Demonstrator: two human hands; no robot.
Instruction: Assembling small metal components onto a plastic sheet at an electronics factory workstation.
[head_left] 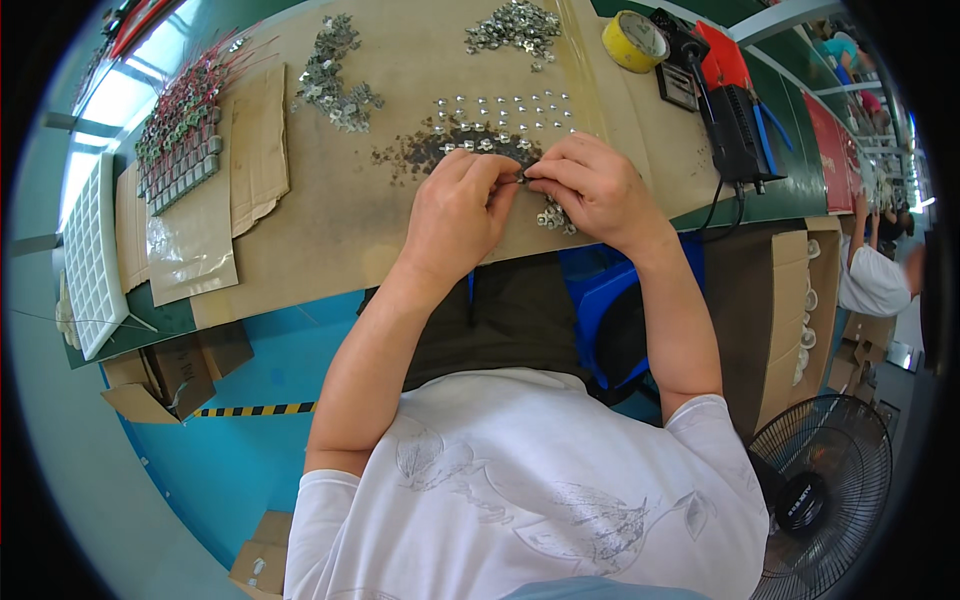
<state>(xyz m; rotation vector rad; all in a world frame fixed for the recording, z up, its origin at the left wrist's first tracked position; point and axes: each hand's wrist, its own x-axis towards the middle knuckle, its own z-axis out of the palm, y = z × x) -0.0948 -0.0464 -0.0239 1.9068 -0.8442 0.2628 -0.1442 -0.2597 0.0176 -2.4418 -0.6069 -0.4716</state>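
Note:
Near the front edge of the brown-covered bench (pixel 330 220), my left hand (pixel 455 215) and my right hand (pixel 597 190) meet fingertip to fingertip. Both are closed in a pinch around a small metal part (pixel 521 178), mostly hidden by the fingers. Under my right hand lies a small heap of metal parts (pixel 556 217). Just beyond my fingers, small shiny metal parts (pixel 500 112) stand in rows, the closest among scattered tiny dark pieces (pixel 405 158). Farther off are two heaps, one of flat metal pieces (pixel 338 75) and one of silvery pieces (pixel 515 28).
At left, small motors with red wires (pixel 185 140) stand beside cardboard (pixel 260 150) and a white grid tray (pixel 95 255). A yellow tape roll (pixel 635 42) and a black device with a cable (pixel 738 135) sit at right. A fan (pixel 820 500) and another person (pixel 878 275) are farther right.

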